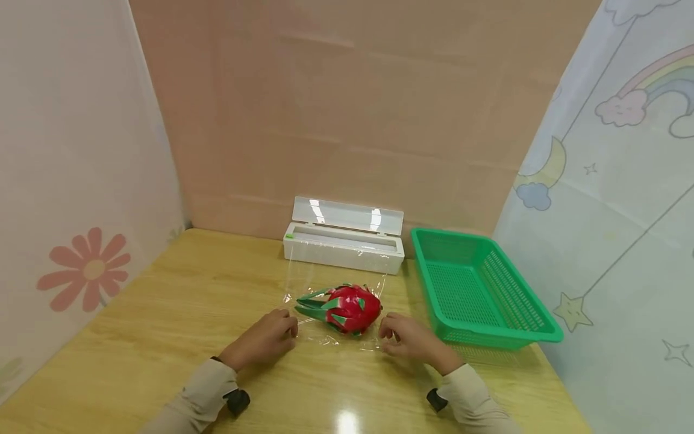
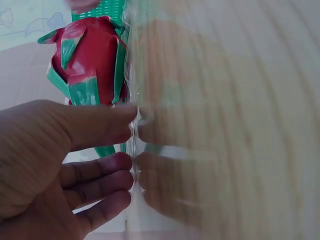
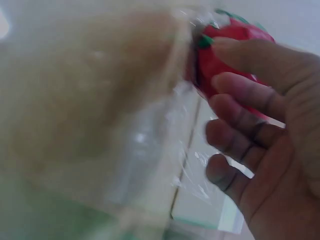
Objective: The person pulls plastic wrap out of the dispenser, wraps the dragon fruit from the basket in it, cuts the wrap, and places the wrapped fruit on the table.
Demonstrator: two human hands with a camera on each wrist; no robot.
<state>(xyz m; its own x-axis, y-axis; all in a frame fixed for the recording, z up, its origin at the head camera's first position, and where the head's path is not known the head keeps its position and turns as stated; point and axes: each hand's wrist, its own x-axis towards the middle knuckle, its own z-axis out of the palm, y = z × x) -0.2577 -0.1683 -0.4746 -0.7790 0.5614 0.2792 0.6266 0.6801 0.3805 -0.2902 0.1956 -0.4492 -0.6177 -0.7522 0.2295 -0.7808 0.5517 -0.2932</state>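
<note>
A red dragon fruit with green leaf tips lies on its side on clear plastic wrap, which is spread over the wooden table. My left hand is at the wrap's near left corner; its fingertips touch down at the film in the left wrist view. Thumb and forefinger lie close together there, and I cannot tell whether they pinch the film. My right hand is beside the fruit's right end, fingers loosely bent and apart. In the right wrist view, crinkled film shows beside those fingers.
Behind the fruit stands a white wrap dispenser box, its clear lid raised, with film reaching forward from it. A green plastic basket sits at the right. Patterned cloth hangs on both sides, and a brown backdrop rises behind the table.
</note>
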